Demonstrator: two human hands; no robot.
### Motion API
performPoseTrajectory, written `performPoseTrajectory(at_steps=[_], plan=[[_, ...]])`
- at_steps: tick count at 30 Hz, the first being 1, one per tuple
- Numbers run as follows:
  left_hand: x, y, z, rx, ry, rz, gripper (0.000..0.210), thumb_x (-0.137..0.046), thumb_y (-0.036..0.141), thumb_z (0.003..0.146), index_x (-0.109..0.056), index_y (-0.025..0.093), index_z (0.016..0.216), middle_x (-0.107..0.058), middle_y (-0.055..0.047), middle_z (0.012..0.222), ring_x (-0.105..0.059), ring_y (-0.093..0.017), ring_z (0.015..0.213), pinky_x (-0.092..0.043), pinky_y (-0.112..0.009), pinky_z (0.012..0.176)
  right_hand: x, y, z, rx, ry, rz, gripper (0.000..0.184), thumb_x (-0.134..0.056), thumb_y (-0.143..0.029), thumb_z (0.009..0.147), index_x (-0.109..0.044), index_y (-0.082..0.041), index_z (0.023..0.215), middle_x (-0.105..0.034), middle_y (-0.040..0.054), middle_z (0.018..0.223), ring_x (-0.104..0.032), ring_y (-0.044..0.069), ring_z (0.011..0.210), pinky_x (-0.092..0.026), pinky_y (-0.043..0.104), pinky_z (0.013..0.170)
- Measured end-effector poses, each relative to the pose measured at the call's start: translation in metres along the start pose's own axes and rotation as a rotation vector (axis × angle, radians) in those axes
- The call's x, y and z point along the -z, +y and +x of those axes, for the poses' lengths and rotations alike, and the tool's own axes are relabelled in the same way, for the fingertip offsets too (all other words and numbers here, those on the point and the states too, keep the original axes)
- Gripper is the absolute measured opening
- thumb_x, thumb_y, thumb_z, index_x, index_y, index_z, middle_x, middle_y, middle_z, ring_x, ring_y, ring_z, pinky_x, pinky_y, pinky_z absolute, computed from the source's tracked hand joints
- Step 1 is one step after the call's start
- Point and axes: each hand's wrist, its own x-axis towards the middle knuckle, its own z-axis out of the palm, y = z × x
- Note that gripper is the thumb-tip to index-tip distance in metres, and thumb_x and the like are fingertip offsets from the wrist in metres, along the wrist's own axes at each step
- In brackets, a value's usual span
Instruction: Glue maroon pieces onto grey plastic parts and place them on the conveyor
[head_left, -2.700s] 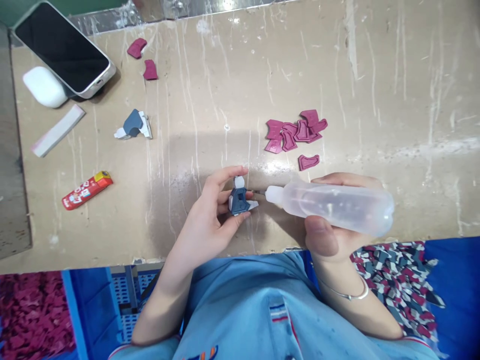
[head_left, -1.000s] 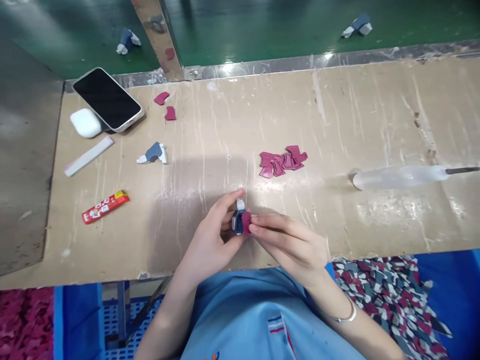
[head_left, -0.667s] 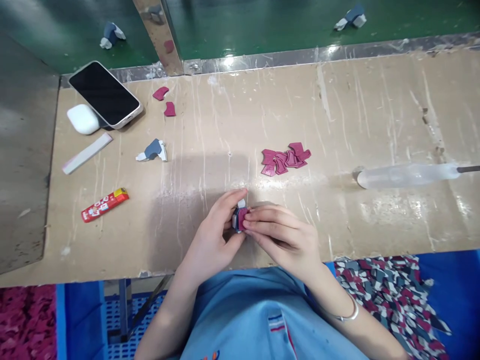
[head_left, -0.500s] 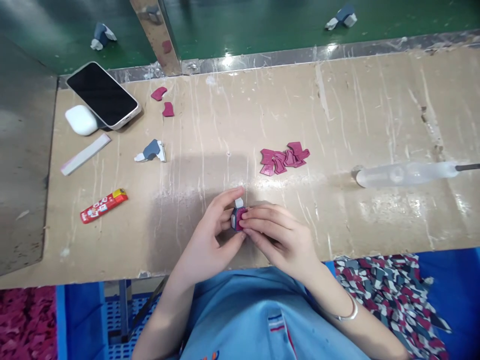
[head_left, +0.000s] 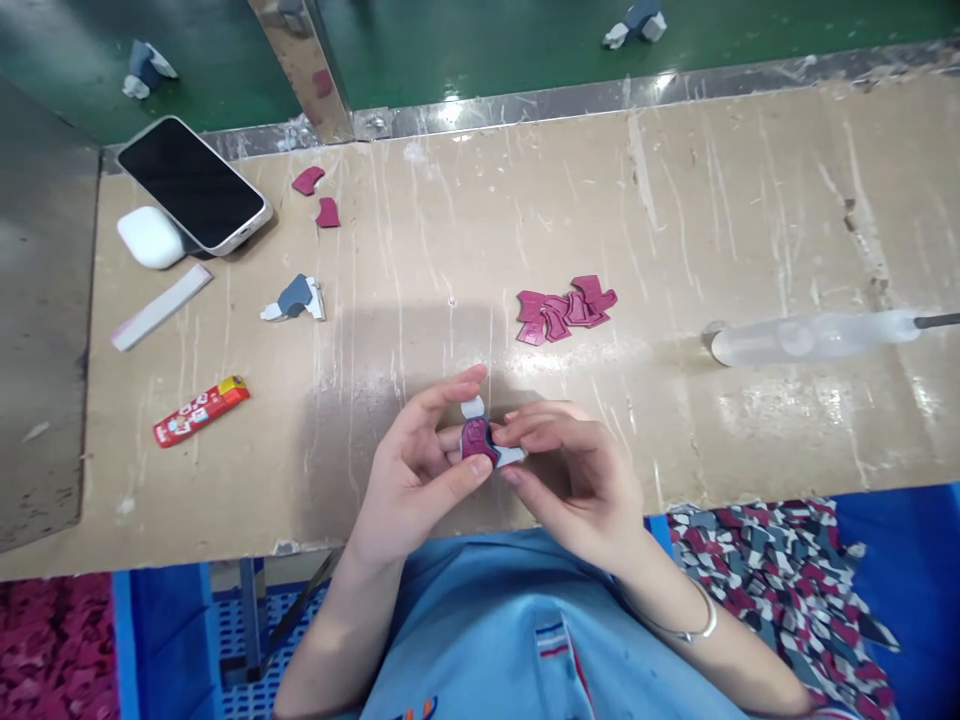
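Observation:
A small plastic piece [head_left: 475, 440] in maroon, dark grey-blue and white is held between my two hands, just above the table's near edge. My left hand [head_left: 412, 470] pinches its maroon face with the thumb, the other fingers partly behind it. From the other side, the fingers and thumb of my right hand [head_left: 585, 470] close around its white end. A pile of flat maroon pieces [head_left: 555, 318] lies beyond my right hand. To the far left rests a similar grey-blue and white piece [head_left: 295, 297], with two loose maroon pieces [head_left: 328, 212] [head_left: 308, 180] behind it.
At the left are a phone [head_left: 196, 185], a white case [head_left: 150, 238], a pale strip [head_left: 161, 308] and a red packet [head_left: 201, 411]. A translucent bottle [head_left: 795, 342] lies at the right. Blue bins [head_left: 163, 640] [head_left: 911, 560] of plastic pieces stand below the table.
The held piece has turned so that its maroon face and a white end at the right show more. My right fingers have shifted from the maroon face to that end.

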Motion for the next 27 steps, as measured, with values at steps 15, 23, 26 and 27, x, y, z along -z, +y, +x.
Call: performPoseTrajectory(at_steps=[15, 23, 26, 27], plan=[[-0.0020, -0.0027, 0.0009, 0.042, 0.077, 0.088, 0.032, -0.092, 0.027, 0.089, -0.076, 0.027, 0.116, -0.073, -0.007, 0.150, -0.080, -0.014, 0.090, -0.068, -0.026, 0.084, -0.0065, 0.0008, -0.0019, 0.041, 0.026, 0.009, 0.026, -0.072, -0.008, 0.099, -0.063, -0.029, 0.111, -0.082, 0.0048, 0.099, -0.078, 0.022, 0.096, -0.071, 0.039, 0.084], [-0.0064, 0.0031, -0.0009, 0.140, 0.041, -0.081, 0.041, -0.091, 0.026, 0.090, -0.076, 0.034, 0.128, -0.074, 0.000, 0.143, -0.078, -0.013, 0.105, -0.065, -0.024, 0.097, -0.0040, 0.0007, -0.0002, 0.060, 0.098, 0.011, 0.030, -0.079, -0.005, 0.094, -0.065, -0.027, 0.108, -0.086, 0.0033, 0.098, -0.080, 0.022, 0.098, -0.070, 0.039, 0.087], [-0.0075, 0.0045, -0.0017, 0.140, 0.039, -0.094, 0.042, -0.093, 0.025, 0.089, -0.077, 0.033, 0.127, -0.076, -0.001, 0.137, -0.079, -0.013, 0.101, -0.065, -0.023, 0.095, -0.0048, 0.0009, -0.0009, 0.130, 0.149, -0.030, 0.030, -0.079, -0.004, 0.092, -0.064, -0.027, 0.105, -0.086, 0.0035, 0.095, -0.080, 0.023, 0.094, -0.071, 0.038, 0.084], [-0.0078, 0.0047, -0.0015, 0.139, 0.029, -0.085, 0.039, -0.092, 0.024, 0.090, -0.078, 0.033, 0.126, -0.079, -0.001, 0.131, -0.080, -0.013, 0.102, -0.065, -0.022, 0.093, -0.0049, 0.0010, -0.0014, 0.155, 0.163, -0.049, 0.030, -0.078, -0.003, 0.092, -0.064, -0.027, 0.104, -0.086, 0.0037, 0.094, -0.080, 0.023, 0.093, -0.071, 0.038, 0.082]])
